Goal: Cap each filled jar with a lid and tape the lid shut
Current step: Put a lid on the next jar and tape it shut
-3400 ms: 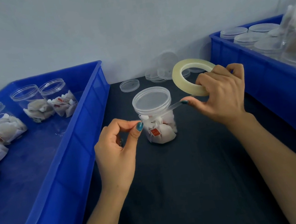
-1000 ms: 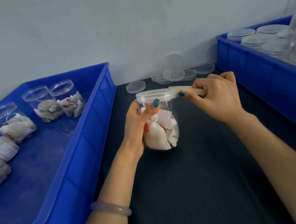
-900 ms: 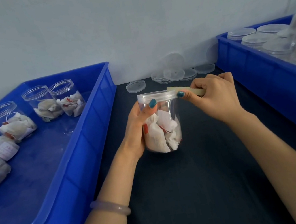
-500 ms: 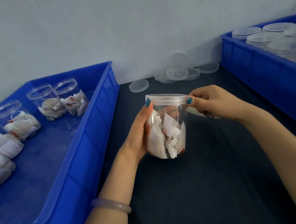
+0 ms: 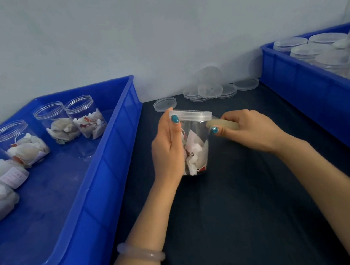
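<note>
A clear jar [image 5: 196, 147] filled with white tea bags sits tilted on the dark table, capped with a clear lid [image 5: 190, 114]. My left hand [image 5: 167, 149] holds the jar's left side, thumb tip pressed on the lid's rim. My right hand [image 5: 248, 130] grips a roll of clear tape [image 5: 222, 124], held edge-on against the jar's right side just under the lid. Whether tape sticks to the jar cannot be made out.
A blue bin [image 5: 100, 188] on the left holds several open filled jars [image 5: 86, 117]. Another blue bin [image 5: 313, 89] on the right holds capped jars [image 5: 323, 39]. Loose clear lids [image 5: 209, 89] lie at the back by the wall, one lid [image 5: 165, 104] apart.
The jar has been lifted off its base and tipped toward me while my right hand carried the tape roll from the lid's top edge down round the jar's right side.
</note>
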A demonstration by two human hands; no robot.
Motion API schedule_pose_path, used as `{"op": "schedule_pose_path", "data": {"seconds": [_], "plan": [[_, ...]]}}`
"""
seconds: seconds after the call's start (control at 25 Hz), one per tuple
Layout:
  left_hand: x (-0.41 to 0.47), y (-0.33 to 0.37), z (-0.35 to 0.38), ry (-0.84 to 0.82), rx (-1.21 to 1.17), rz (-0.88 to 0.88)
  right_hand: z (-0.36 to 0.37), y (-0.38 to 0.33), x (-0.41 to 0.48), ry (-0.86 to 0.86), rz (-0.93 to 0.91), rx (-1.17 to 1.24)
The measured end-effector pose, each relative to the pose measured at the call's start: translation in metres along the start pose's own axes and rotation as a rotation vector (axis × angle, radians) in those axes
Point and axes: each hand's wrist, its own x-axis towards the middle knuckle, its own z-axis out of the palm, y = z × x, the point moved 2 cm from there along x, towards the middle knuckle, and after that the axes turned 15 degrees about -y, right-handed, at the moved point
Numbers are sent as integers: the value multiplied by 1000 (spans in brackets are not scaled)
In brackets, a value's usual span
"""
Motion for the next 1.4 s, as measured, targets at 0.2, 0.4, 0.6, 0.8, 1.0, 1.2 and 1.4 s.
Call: {"op": "schedule_pose_path", "data": {"seconds": [0.2,0.4,0.6,0.8,1.0,1.2,1.4], "plan": [[3,1,4,-50,154,-59,-10,6,-4,-7,-52,41],[3,5,-6,101,65,-60,-21,6,-9,232,-82,-82],[2,11,-11,30,-176,-38,-23,4,-11,323,-57,-164],[1,13,-8,-193,-404,-52,-25,2,-10,330,-102,-67],[-3,10,-4,-277,-466,-68,-22,0,-7,245,-97,10],[-2,10,1,-375,-345,-60,-23,6,-10,200,-204,121],[-5,16,-1,-233,-165,29,-22,7,-9,301,-196,63]]}}
